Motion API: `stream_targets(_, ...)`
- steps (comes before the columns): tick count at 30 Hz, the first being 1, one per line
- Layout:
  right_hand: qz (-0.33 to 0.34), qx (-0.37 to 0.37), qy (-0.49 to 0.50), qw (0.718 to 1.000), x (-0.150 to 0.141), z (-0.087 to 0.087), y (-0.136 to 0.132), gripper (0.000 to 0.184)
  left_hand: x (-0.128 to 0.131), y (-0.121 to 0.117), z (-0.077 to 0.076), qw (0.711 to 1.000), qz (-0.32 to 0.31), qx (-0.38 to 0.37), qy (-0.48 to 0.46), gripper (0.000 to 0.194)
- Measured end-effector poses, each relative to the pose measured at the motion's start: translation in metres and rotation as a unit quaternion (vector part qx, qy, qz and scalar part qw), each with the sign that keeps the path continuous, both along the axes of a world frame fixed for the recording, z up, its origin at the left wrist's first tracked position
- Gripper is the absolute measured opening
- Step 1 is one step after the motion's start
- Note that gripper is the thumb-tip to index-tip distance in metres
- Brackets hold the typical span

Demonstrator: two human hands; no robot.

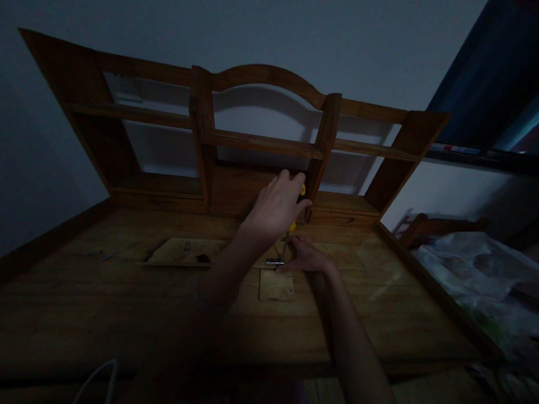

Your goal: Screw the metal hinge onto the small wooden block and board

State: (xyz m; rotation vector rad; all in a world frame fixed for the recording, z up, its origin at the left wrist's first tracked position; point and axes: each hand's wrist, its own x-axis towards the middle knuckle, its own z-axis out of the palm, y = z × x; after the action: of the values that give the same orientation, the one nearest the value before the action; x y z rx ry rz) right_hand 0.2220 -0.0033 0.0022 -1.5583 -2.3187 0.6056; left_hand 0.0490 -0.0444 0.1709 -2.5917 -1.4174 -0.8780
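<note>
My left hand (pixel 276 206) is closed around the handle of a screwdriver (pixel 303 190) with yellow and black parts. Its shaft runs down, nearly upright, to a small shiny metal piece (pixel 272 261) that looks like a hinge. That piece lies at the near edge of a long, rough-ended wooden board (pixel 175 251). Beside the shaft, my right hand (pixel 307 257) rests over the board, thumb and fingers spread apart, the thumb close to the metal piece. Just below lies a small square wooden piece (pixel 277 286) with dark holes along one side.
The board lies on a wooden desk (pixel 183 320) with a raised shelf unit (pixel 260 141) along its back. A thin metal item (pixel 109 256) lies on the left. Plastic bags (pixel 476 264) are beyond the right edge, and a white cable (pixel 102 373) hangs at the front.
</note>
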Motion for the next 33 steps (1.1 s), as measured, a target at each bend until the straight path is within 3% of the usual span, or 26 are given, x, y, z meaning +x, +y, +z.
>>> stream_targets(7,0.002,0.016,0.005,1.000,0.002,-0.005,0.003,0.105,-0.004,0.001,0.002,0.999,-0.048,-0.016,0.004,0.022)
stream_targets(11,0.006,0.015,-0.002,1.000,0.002,-0.005,0.003,0.108,-0.001,-0.005,0.004,1.000,-0.017,-0.009,0.006,0.015)
stream_targets(16,0.002,0.007,-0.002,1.000,0.003,-0.005,0.004,0.108,0.001,-0.001,0.000,1.000,0.029,-0.001,-0.009,0.029)
stream_targets(23,0.005,0.002,-0.008,1.000,0.004,-0.006,0.005,0.111,-0.007,0.011,0.001,0.999,-0.023,-0.022,-0.001,0.020)
stream_targets(27,0.000,0.007,-0.005,1.000,0.002,-0.004,0.003,0.107,-0.008,0.013,0.003,0.997,-0.051,-0.062,0.001,0.023)
stream_targets(33,-0.003,0.007,-0.002,1.000,0.001,-0.003,0.002,0.104,-0.006,0.008,-0.002,0.999,-0.004,-0.035,-0.020,0.035)
